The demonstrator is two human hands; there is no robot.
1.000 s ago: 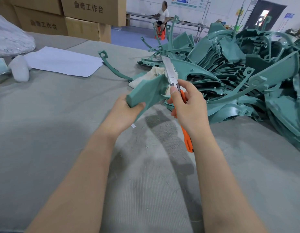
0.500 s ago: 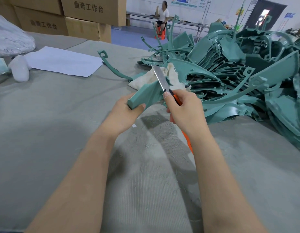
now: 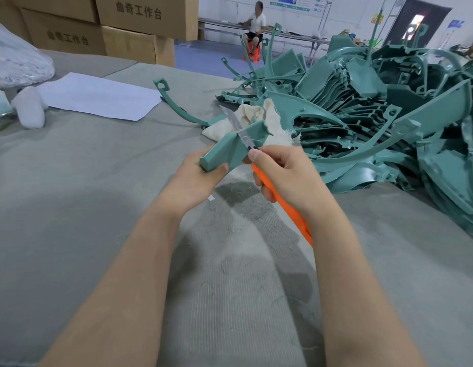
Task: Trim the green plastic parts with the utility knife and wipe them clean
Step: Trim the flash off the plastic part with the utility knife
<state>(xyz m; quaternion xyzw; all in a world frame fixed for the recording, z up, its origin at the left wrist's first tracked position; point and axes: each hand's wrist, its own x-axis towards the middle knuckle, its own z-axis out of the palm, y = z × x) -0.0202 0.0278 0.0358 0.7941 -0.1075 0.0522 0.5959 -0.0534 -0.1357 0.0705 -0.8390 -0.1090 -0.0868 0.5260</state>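
— Far to the left of the left hand's fingers, what is lying on the grey table [image 3: 71, 207]?

— A white sheet of paper [image 3: 97, 96] is lying flat there. A white wrapped bundle [image 3: 28, 109] is sitting just beside its left edge, and cardboard boxes [image 3: 140, 19] are standing behind both.

— And what is the left hand [image 3: 195, 176] doing?

— It is gripping the near end of a green plastic part [image 3: 230, 149], with the fingers curling under it and the thumb pressing on its near face. The part is being held above the table, slanting up and away from those fingers.

— Where is the utility knife [image 3: 283, 205] sitting?

— The right hand [image 3: 288, 176] is clenching its orange handle, fingers wrapping tightly round it, and one fingertip is pressing by the base of the blade. The blade is lying across the part's upper edge, just right of the left thumb, pointing up and to the left. The handle's tail is sticking out under the right wrist.

— What is lying beyond the fingertips?

— A cream cloth [image 3: 259, 115] is lying just behind the part, touching the pile of green parts [image 3: 376, 107]. That pile is spreading well to the right of the right hand's fingers.
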